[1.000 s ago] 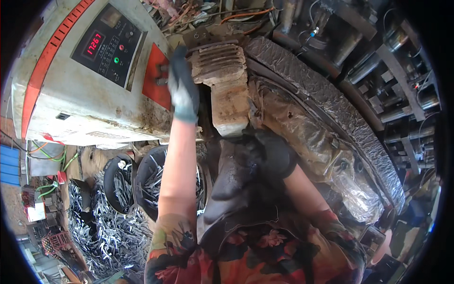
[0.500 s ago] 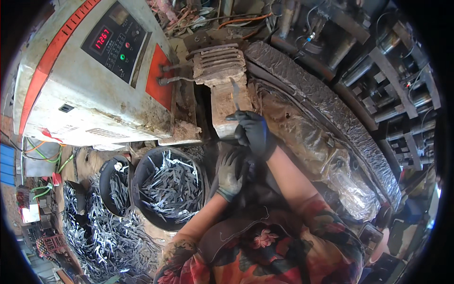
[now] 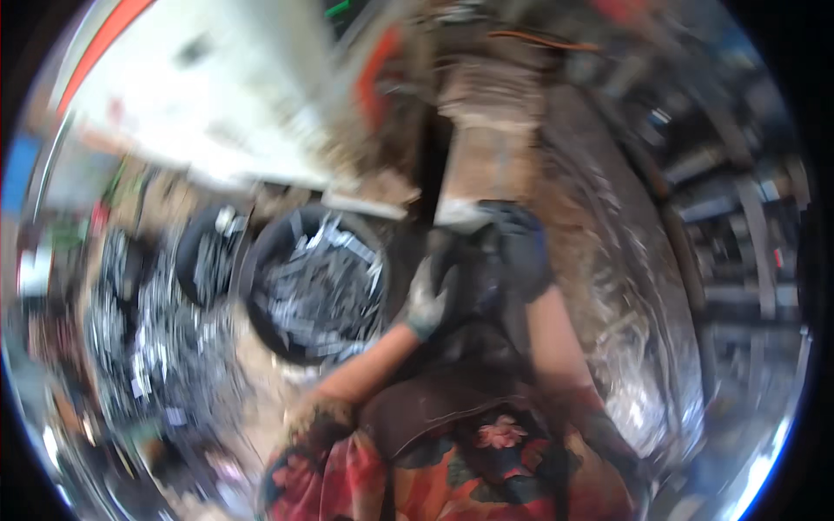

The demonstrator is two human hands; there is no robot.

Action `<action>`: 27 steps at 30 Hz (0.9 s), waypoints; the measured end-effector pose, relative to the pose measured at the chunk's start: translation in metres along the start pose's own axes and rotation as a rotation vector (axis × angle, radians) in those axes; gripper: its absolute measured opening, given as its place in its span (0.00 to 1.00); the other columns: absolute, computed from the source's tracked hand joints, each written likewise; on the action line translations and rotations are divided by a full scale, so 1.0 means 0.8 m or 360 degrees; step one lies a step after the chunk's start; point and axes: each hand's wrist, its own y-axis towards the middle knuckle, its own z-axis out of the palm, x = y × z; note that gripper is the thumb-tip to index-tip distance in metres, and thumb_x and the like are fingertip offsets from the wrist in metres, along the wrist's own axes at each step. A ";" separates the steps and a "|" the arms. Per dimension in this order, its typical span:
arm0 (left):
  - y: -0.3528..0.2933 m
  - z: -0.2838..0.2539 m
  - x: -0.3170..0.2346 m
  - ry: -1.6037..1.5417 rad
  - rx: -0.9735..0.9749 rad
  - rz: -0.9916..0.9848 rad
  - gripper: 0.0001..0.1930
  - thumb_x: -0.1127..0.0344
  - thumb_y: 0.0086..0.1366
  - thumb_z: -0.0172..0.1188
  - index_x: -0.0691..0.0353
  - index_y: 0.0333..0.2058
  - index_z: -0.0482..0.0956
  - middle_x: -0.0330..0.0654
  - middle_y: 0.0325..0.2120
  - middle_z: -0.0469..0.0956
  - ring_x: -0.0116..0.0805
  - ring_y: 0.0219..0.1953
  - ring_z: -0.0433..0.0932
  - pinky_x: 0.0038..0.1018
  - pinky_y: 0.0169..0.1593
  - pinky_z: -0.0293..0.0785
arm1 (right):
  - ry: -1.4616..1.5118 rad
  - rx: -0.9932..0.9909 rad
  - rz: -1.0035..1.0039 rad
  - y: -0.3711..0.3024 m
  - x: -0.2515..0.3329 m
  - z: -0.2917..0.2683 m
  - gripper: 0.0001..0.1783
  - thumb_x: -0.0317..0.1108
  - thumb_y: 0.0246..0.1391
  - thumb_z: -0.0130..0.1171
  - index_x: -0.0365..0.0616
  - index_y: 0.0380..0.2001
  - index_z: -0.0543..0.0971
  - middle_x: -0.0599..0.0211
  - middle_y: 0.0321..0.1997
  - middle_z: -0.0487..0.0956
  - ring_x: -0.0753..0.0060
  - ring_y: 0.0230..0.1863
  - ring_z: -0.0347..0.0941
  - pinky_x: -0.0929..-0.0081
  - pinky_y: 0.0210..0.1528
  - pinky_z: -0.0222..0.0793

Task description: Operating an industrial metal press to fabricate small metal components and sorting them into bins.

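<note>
Motion smears the whole view. My right hand [image 3: 519, 252], in a dark glove, is closed at the near end of a brown block [image 3: 473, 165]. A thin grey metal strip [image 3: 501, 161] shows faintly beyond its fingers, over the block. Lower and to the left, my left hand [image 3: 427, 295], in a grey glove, is over my dark apron [image 3: 469, 347]. Its fingers are too blurred to read. Left of that hand stands a round black tub [image 3: 252, 304] holding many grey metal strips [image 3: 317, 273].
A white machine cabinet [image 3: 208, 95] fills the upper left. Beyond the brown block sits a ribbed, crusted block [image 3: 495, 91]. More loose strips [image 3: 165, 339] lie left of the tub. Crumpled clear plastic [image 3: 638, 382] and dark machinery [image 3: 738, 217] are on the right.
The view has swung, so the cabinet and the blocks sit differently in it. My right hand has drawn back from the ribbed block toward my body. The left stays low over the apron.
</note>
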 end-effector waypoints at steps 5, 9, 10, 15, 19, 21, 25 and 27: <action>-0.045 -0.097 -0.020 0.0692 -0.0051 -0.0064 0.23 0.70 0.60 0.57 0.65 0.55 0.67 0.54 0.51 0.71 0.51 0.54 0.69 0.38 0.58 0.64 | -0.0565 -0.0022 -0.0456 -0.026 -0.006 0.006 0.14 0.27 0.52 0.47 0.39 0.39 0.79 0.59 0.32 0.80 0.64 0.31 0.76 0.77 0.33 0.71; -0.121 -0.203 0.019 0.1119 -0.0355 -0.0352 0.28 0.67 0.55 0.63 0.63 0.55 0.67 0.54 0.51 0.70 0.52 0.54 0.69 0.39 0.57 0.64 | 0.0961 -0.0030 0.1004 -0.025 0.043 0.038 0.17 0.30 0.63 0.39 0.40 0.45 0.77 0.81 0.12 0.63 0.90 0.10 0.54 0.89 0.12 0.46; -0.133 -0.223 0.019 0.1385 -0.0461 -0.0317 0.31 0.68 0.53 0.63 0.64 0.56 0.66 0.55 0.51 0.71 0.54 0.53 0.70 0.39 0.57 0.65 | 0.0875 0.0222 0.1139 -0.020 0.055 0.041 0.16 0.30 0.61 0.41 0.41 0.46 0.77 0.79 0.13 0.66 0.89 0.12 0.57 0.89 0.13 0.49; -0.135 -0.212 -0.011 0.0801 -0.0587 -0.0408 0.36 0.61 0.58 0.63 0.64 0.62 0.57 0.53 0.56 0.67 0.45 0.58 0.66 0.37 0.63 0.59 | 0.0606 0.1091 0.1358 -0.030 0.045 0.115 0.15 0.30 0.55 0.49 0.44 0.44 0.78 0.74 0.19 0.75 0.87 0.17 0.65 0.88 0.17 0.58; -0.120 -0.168 -0.013 -0.0773 -0.0966 -0.0549 0.28 0.66 0.62 0.59 0.65 0.58 0.60 0.48 0.51 0.70 0.38 0.51 0.71 0.34 0.56 0.68 | 0.0077 0.1627 0.0347 -0.021 0.049 0.160 0.08 0.25 0.51 0.54 0.40 0.35 0.80 0.74 0.22 0.77 0.85 0.21 0.70 0.85 0.20 0.62; -0.131 -0.167 -0.013 -0.1229 -0.1128 -0.0709 0.25 0.67 0.63 0.57 0.64 0.57 0.61 0.46 0.48 0.71 0.35 0.48 0.73 0.32 0.53 0.72 | 0.0482 0.1588 0.1188 -0.010 0.073 0.167 0.06 0.27 0.54 0.55 0.38 0.33 0.79 0.74 0.21 0.75 0.83 0.20 0.69 0.83 0.20 0.62; -0.153 -0.172 -0.015 -0.1193 -0.1142 -0.0714 0.25 0.69 0.64 0.55 0.60 0.58 0.59 0.41 0.38 0.75 0.30 0.42 0.75 0.28 0.49 0.74 | 0.0477 0.1744 0.1252 -0.023 0.065 0.181 0.07 0.30 0.58 0.54 0.38 0.34 0.79 0.74 0.19 0.73 0.83 0.18 0.68 0.83 0.19 0.62; -0.164 -0.179 -0.007 -0.1207 -0.1155 -0.0503 0.32 0.70 0.64 0.55 0.57 0.63 0.51 0.41 0.37 0.75 0.30 0.43 0.75 0.29 0.49 0.74 | 0.0324 0.1793 0.1402 -0.025 0.079 0.196 0.08 0.29 0.59 0.52 0.39 0.35 0.79 0.73 0.18 0.73 0.84 0.18 0.67 0.83 0.18 0.62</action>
